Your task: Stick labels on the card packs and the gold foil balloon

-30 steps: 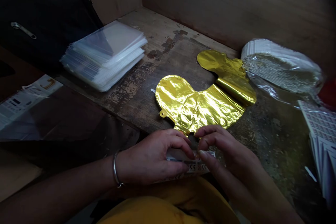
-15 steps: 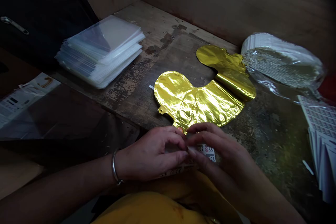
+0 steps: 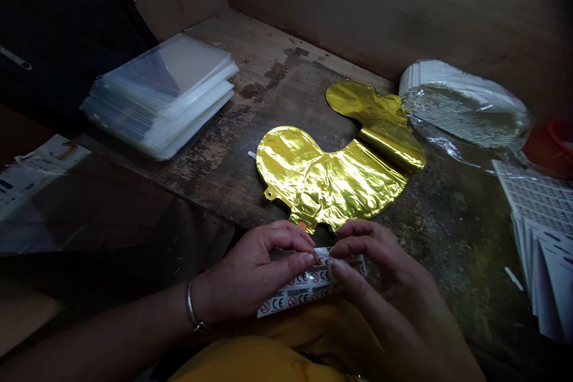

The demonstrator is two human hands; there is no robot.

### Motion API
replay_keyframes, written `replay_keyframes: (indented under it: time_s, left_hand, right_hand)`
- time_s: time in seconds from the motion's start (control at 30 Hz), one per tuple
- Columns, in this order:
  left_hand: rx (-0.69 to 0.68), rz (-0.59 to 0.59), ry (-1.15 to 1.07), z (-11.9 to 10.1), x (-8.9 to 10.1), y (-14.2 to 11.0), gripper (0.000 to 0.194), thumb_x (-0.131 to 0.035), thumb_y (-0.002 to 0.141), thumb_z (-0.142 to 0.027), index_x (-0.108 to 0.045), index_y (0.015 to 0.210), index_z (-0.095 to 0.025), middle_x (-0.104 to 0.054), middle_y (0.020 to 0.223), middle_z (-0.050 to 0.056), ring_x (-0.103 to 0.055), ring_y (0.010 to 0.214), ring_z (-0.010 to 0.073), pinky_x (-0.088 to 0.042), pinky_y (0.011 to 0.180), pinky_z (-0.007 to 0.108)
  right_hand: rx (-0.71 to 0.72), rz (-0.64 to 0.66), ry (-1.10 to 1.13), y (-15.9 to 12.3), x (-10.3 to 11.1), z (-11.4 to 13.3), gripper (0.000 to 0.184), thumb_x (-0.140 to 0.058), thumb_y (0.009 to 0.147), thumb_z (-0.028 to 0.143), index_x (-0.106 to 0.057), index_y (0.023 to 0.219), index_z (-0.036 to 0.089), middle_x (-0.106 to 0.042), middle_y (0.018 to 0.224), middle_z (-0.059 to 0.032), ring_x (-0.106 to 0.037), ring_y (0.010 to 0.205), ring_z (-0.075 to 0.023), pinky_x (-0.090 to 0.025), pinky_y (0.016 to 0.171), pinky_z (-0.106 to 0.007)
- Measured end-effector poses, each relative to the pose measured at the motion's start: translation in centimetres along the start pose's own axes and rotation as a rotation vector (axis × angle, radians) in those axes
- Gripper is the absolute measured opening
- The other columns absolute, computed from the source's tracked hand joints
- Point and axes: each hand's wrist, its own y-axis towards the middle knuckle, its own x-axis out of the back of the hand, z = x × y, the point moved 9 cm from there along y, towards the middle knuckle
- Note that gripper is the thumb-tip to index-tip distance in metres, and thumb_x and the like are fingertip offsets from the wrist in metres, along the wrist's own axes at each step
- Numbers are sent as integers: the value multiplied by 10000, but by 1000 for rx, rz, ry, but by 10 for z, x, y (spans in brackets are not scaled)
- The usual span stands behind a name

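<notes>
A narrow white sheet of stickers [image 3: 286, 299], printed with CE marks and red crossed-out signs, lies low in front of me. My left hand [image 3: 264, 265], with a metal bangle at its wrist, pinches the sheet near its upper edge between thumb and fingers. Over the sheet's right part is my right hand [image 3: 380, 274], its thumb and bent fingers slightly apart with nothing visible between them. Just beyond both hands, a flat gold foil balloon [image 3: 331, 182] rests on the table, its far part folded over. A small orange mark shows at its near edge.
Clear plastic sleeves [image 3: 165, 95] are stacked at the back left, beside a dark bag [image 3: 58, 30]. At the right are a plastic-wrapped white bundle [image 3: 465, 104], a red container [image 3: 548, 146] and printed sheets [image 3: 537, 203]. Wooden walls enclose the worn table [image 3: 215, 155].
My fingertips were together over the sticker sheet; now my right thumb and fingers have parted from the left ones. More of the sheet's print shows. The view has shifted slightly right.
</notes>
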Motion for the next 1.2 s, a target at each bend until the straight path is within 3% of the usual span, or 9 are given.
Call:
replay_keyframes:
  time_s: [0.3, 0.43, 0.5, 0.57, 0.67, 0.73, 0.83, 0.97, 1.2]
  left_hand:
    - [-25, 1, 56, 2, -3, -3, 134, -595, 896, -253, -705, 967, -225, -652, 1034, 12, -601, 1007, 149, -470, 902, 262]
    - [-3, 17, 416, 0, 3, -11, 535, -617, 871, -271, -445, 1377, -308, -672, 1035, 2, -629, 914, 160, -484, 823, 279]
    - [27, 67, 605, -4, 7, -13, 666, -622, 862, -275, -312, 1450, -304, -681, 1001, 4, -637, 855, 171, -485, 748, 280]
    - [24, 139, 736, -12, 10, -13, 490, -612, 866, -269, -470, 1334, -302, -686, 963, -7, -637, 814, 166, -476, 712, 272]
    - [-72, 222, 905, -26, 9, -8, 90, -565, 903, -261, -640, 949, -241, -670, 888, -9, -622, 818, 154, -470, 767, 287]
    - [-246, 184, 1044, -39, 7, -3, 111, -541, 915, -231, -622, 841, -215, -657, 1031, 27, -593, 1018, 194, -421, 948, 377]
    - [-395, 129, 1192, -40, 7, 2, 96, -533, 911, -202, -613, 858, -211, -481, 1396, 78, -350, 1358, 280, -159, 1138, 540]
    - [-259, 216, 1198, -22, 12, 8, 128, -498, 936, -273, -616, 930, -224, -452, 1430, 101, -306, 1397, 255, -103, 1159, 536]
    - [-215, 219, 1135, -21, 18, 7, 178, -447, 958, -286, -614, 930, -233, -461, 1444, 55, -266, 1419, 250, -49, 1157, 560]
  right_hand:
    - [-19, 36, 59, -1, -5, 2, 53, -602, 851, 243, -623, 803, 244, -552, 1044, -37, -572, 972, -172, -485, 766, -260]
    - [-41, -68, 160, 4, 14, -3, 33, -613, 854, 249, -621, 822, 255, -546, 1050, -26, -561, 975, -161, -481, 712, -212]
    - [-58, -161, 208, 13, 28, -8, 34, -636, 846, 259, -623, 815, 252, -564, 995, -14, -555, 937, -146, -464, 697, -190]
    - [-139, -158, 277, 25, 28, -19, 77, -666, 827, 293, -630, 794, 233, -578, 850, 0, -550, 793, -122, -444, 639, -184]
    - [-355, 5, 460, 41, 0, -41, 191, -706, 784, 367, -633, 783, 190, -550, 677, 19, -487, 608, -96, -398, 539, -198]
    - [-461, 70, 588, 46, -20, -50, 250, -714, 770, 399, -622, 795, 168, -551, 665, 18, -464, 582, -89, -373, 520, -203]
    - [-541, 87, 690, 48, -37, -59, 286, -717, 763, 418, -606, 796, 156, -554, 657, 20, -451, 565, -83, -351, 514, -206]
    - [-595, 94, 726, 46, -45, -66, 298, -737, 736, 422, -603, 766, 156, -540, 630, 29, -452, 539, -80, -342, 499, -207]
    - [-628, 134, 693, 47, -52, -69, 309, -753, 709, 434, -627, 745, 154, -566, 614, 25, -477, 530, -81, -357, 516, -213]
